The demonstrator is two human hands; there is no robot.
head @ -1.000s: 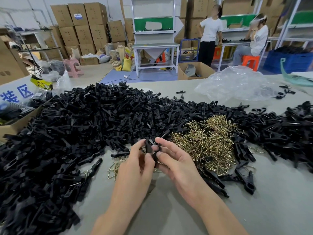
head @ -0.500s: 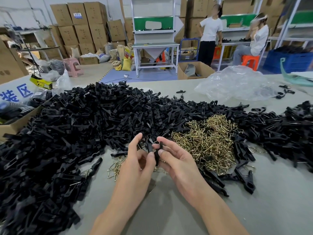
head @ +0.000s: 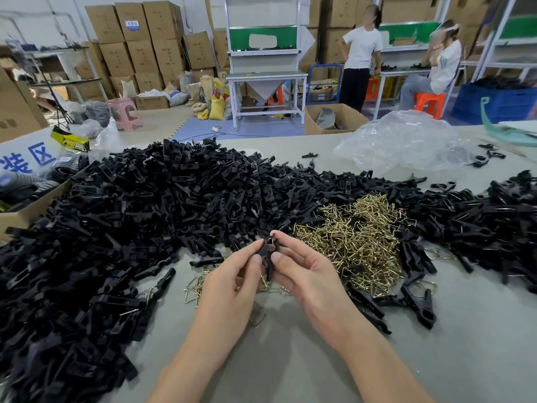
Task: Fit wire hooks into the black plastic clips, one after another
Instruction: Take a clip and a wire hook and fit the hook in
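Note:
My left hand (head: 229, 289) and my right hand (head: 308, 274) meet above the table's middle and together pinch one black plastic clip (head: 268, 254), held upright between thumbs and fingers. A glint of wire shows at the clip's top; how far it sits in the clip is hidden. A heap of brass-coloured wire hooks (head: 357, 242) lies just right of my hands. A few loose hooks (head: 194, 289) lie under my left hand. A huge pile of black clips (head: 122, 228) covers the table's left and back.
More black clips (head: 494, 216) stretch along the right side, some with wire fitted (head: 418, 303). A crumpled clear plastic bag (head: 406, 141) lies at the back right. A cardboard box (head: 26, 210) sits at the left edge. Two people stand and sit at benches far behind.
My left fingers have closed in on the clip, and both hands now hold it upright between them, slightly lower and more centred than before.

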